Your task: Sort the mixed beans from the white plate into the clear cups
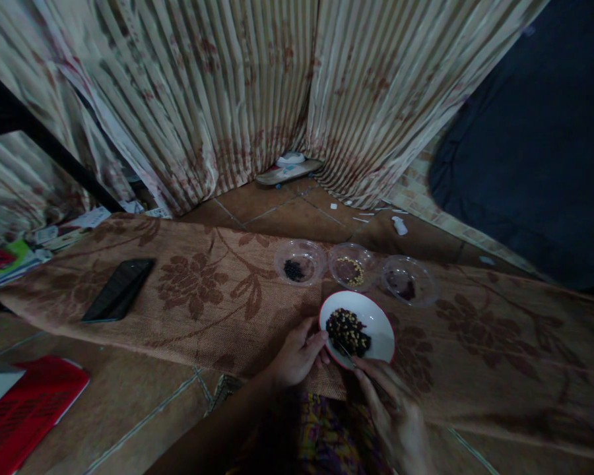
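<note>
A white bowl (382, 323) with a red rim holds a mix of black, yellow and dark red beans or grains (347, 332). My left hand (299, 353) grips the bowl's left rim, thumb over the edge. Between the fingers of my right hand (389, 402) is a thin metal tool (345, 352), its tip among the grains; its exact kind is hard to make out. Beyond the bowl stand three clear plastic dishes: a left dish (313, 256) with black grains, a middle dish (337, 251) with yellow ones, and a right dish (422, 276) with dark red ones.
A brown flowered cloth (218, 330) covers the long, low surface. On its left lies a black phone or tablet (119, 290). Striped curtains (228, 99) hang behind, with a skateboard (287, 173) at their foot. White scraps (399, 225) lie on the tiled floor.
</note>
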Demonstrator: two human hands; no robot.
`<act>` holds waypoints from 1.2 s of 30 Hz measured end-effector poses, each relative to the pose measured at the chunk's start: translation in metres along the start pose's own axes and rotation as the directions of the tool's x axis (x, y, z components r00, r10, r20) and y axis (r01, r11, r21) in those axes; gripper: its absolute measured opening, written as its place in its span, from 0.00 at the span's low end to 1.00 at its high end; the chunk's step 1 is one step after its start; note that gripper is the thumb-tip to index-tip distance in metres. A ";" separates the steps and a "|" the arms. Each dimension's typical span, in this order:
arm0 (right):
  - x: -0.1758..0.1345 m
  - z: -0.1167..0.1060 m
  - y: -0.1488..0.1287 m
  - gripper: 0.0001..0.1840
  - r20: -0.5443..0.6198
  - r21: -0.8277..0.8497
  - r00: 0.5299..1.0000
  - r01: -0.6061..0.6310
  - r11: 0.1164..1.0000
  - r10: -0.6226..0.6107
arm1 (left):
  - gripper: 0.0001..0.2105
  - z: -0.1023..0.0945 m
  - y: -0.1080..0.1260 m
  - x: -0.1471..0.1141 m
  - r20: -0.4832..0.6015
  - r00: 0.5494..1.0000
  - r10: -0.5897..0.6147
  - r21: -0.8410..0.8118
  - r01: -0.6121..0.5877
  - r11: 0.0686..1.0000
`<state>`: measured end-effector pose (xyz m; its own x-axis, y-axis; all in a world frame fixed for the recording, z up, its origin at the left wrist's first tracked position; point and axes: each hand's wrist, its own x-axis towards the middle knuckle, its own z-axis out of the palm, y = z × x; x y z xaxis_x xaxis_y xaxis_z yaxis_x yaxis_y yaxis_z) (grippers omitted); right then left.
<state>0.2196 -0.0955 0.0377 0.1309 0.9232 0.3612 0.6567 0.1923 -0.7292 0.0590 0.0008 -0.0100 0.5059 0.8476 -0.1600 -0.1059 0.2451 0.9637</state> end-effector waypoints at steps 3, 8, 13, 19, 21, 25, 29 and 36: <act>-0.005 0.000 0.004 0.10 0.015 -0.002 0.999 -0.033 0.999 0.033 | 0.24 0.000 0.000 0.000 0.003 1.000 0.002 0.005 -0.002 1.000; -0.008 -0.004 0.007 0.10 -0.051 0.028 0.991 -0.124 0.992 0.126 | 0.24 0.000 0.002 0.000 0.003 1.000 -0.011 0.015 0.011 1.000; 0.009 -0.013 -0.002 0.11 -0.157 0.082 0.964 -0.203 0.976 0.213 | 0.25 0.000 0.000 0.000 -0.002 1.000 -0.012 0.017 0.012 1.000; 0.072 0.004 -0.017 0.14 -0.212 0.203 0.936 -0.239 0.950 0.281 | 0.23 0.000 -0.005 0.001 0.016 1.000 0.008 0.000 -0.008 1.000; 0.098 0.020 -0.019 0.17 -0.189 0.258 0.947 -0.209 0.943 0.261 | 0.23 0.000 -0.006 0.001 0.012 1.000 0.020 -0.007 -0.020 1.000; 0.133 0.049 -0.020 0.19 -0.110 0.334 0.962 -0.201 0.921 0.250 | 0.25 0.000 -0.006 0.001 0.004 1.000 0.022 -0.022 -0.021 1.000; 0.130 0.049 -0.019 0.21 -0.127 0.321 0.946 -0.244 0.915 0.297 | 0.25 0.001 -0.007 0.001 0.002 1.000 0.013 -0.033 -0.012 0.999; 0.074 0.001 -0.019 0.23 -0.232 0.281 0.785 -0.510 0.813 0.574 | 0.26 0.003 -0.005 0.001 -0.028 1.000 0.004 -0.034 -0.005 0.999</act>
<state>0.2161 -0.0306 0.0771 0.6521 0.7582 0.0005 0.2582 -0.2214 -0.9404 0.0625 -0.0007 -0.0141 0.4817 0.8612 -0.1621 -0.1370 0.2568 0.9567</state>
